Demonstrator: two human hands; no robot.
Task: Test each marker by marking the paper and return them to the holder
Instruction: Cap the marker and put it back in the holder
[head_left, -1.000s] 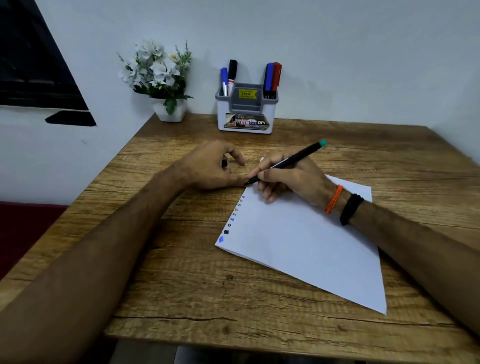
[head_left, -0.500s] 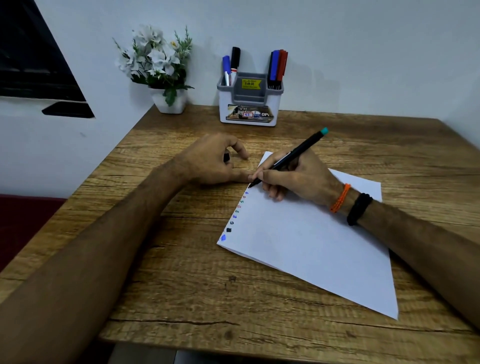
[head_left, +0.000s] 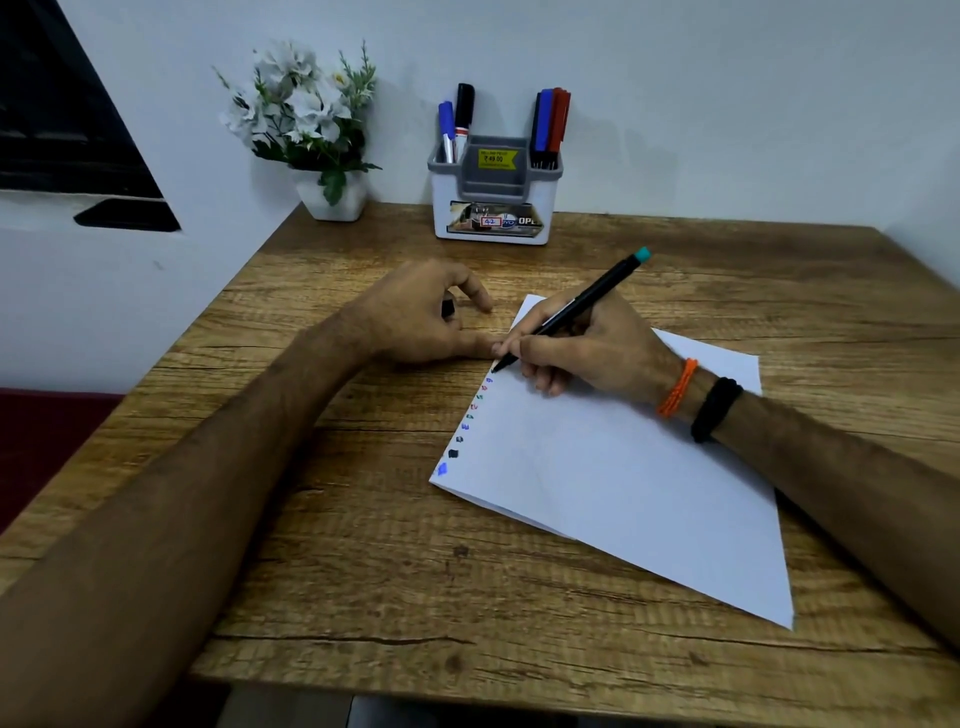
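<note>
marker (head_left: 571, 312) | right hand (head_left: 587, 348) grips | left hand (head_left: 415, 317) curled round cap (head_left: 448, 307) | holder (head_left: 493, 208) tag "49.00"

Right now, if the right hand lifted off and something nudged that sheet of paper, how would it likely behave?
The paper looks like a single thin sheet, so it would probably slide easily on the smooth wooden table. Picked up by one corner, it would likely flop and bend. Only the right hand resting on it seems to keep it in place.

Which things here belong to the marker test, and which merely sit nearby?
Job: black marker with teal end in right hand; dark cap in left hand; white paper sheet; grey-white marker holder.
Nearby: white flower pot; wooden table.
</note>
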